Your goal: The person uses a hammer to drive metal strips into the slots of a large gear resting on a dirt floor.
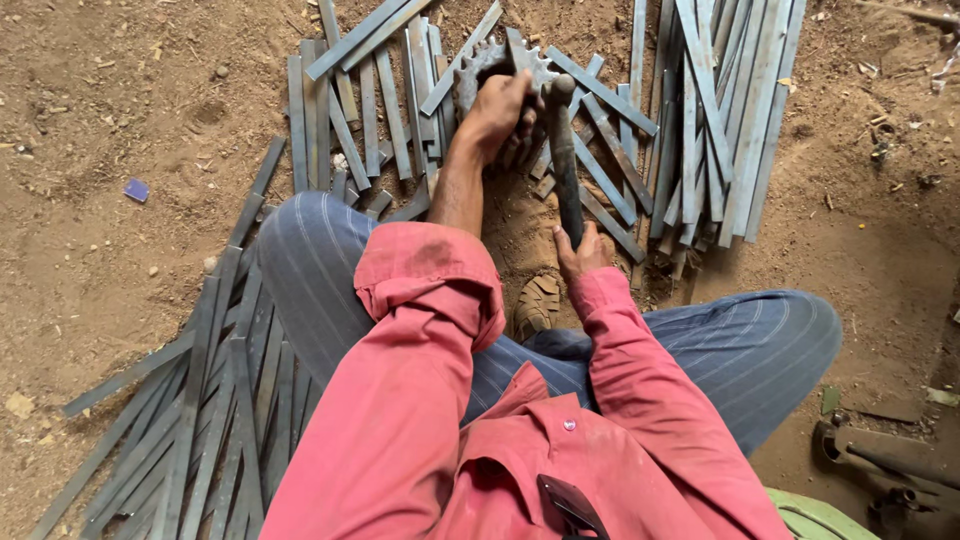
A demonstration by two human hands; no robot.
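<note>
At lower left, flat metal strips (200, 400) are piled on the dirt. At upper centre, a toothed gear wheel (490, 60) is gripped by the left hand (497, 110). Just right, a hammer (563, 150) is clenched by the right hand (580, 252). More strips (720, 110) are stacked at upper right.

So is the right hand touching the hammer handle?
Touching. The head view shows the right hand wrapped around the lower end of the hammer handle, with no gap between them.
</note>
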